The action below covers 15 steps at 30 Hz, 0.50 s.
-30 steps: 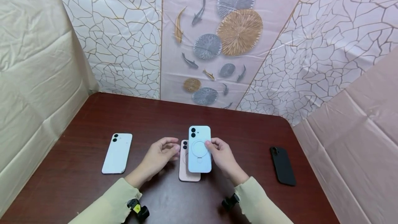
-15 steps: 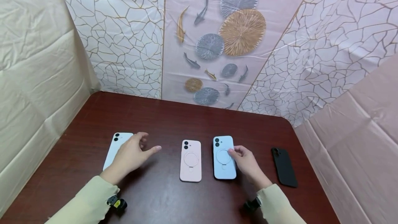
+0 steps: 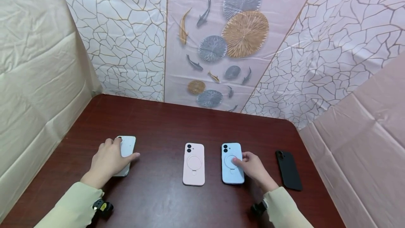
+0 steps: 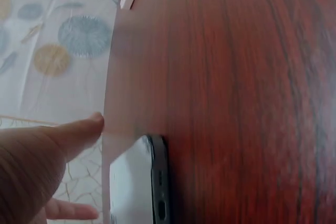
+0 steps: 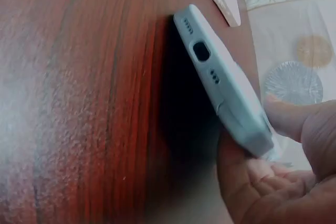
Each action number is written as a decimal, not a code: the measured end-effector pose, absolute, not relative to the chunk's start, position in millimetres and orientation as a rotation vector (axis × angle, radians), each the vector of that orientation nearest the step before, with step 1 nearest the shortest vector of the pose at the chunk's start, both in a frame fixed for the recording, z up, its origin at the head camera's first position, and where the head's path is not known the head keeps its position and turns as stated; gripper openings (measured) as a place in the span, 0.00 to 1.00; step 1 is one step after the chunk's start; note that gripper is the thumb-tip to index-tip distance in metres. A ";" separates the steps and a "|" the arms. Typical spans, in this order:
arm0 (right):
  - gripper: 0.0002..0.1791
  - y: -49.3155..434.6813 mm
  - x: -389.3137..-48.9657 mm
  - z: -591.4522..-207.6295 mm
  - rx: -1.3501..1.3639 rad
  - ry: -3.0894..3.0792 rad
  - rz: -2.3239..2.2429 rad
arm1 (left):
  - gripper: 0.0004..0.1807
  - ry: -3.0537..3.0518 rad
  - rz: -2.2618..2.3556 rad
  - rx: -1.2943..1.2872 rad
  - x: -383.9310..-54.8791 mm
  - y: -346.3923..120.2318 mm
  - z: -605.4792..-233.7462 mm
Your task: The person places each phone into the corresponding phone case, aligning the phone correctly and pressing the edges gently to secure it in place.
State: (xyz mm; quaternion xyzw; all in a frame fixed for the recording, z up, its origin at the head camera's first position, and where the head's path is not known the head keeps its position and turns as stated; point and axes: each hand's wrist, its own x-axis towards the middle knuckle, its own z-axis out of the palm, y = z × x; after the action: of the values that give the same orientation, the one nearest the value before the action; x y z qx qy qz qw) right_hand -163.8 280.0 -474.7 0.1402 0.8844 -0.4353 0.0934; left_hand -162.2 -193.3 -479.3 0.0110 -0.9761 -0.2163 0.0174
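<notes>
In the head view my left hand [image 3: 107, 160] reaches over a white phone [image 3: 128, 147] that lies back up at the left of the table, covering much of it. The left wrist view shows the thumb [image 4: 79, 135] straight and apart from the phone's end. My right hand [image 3: 254, 171] pinches the right edge of a light blue phone case [image 3: 232, 177], its thumb on the printed ring. Seen from the right wrist, the case [image 5: 226, 85] has its port cutouts facing the camera, fingers underneath and a dark shadow below.
A pink phone case [image 3: 193, 178] with a ring lies between the hands on the dark red table [image 3: 171, 126]. At the right lies a black phone case or phone [image 3: 289, 170]. Patterned cloth [image 3: 133, 45] hangs behind the table.
The right hand has carried the light blue case rightward from over the pink one and slightly nearer. The left hand has moved left from beside the pink case to over the white phone.
</notes>
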 end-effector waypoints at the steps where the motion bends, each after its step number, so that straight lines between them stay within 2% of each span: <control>1: 0.25 280.1 -163.8 -475.2 0.403 2.643 -1.242 | 0.55 -3.046 -0.664 0.052 -161.8 -194.7 -480.0; 9: 0.32 278.2 -165.9 -474.0 0.358 2.798 -0.869 | 0.51 -3.108 -0.601 0.084 -160.2 -201.9 -480.6; 15: 0.30 272.2 -169.6 -469.3 0.370 2.814 -0.744 | 0.50 -3.139 -0.603 0.095 -161.9 -202.4 -481.0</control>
State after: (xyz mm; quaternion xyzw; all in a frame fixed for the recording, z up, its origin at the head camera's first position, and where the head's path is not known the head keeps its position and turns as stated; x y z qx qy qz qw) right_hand -169.6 272.2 -469.3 0.1255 0.9539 -0.2522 0.1036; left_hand -161.9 -202.4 -481.0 0.0295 -0.9812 -0.1884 -0.0283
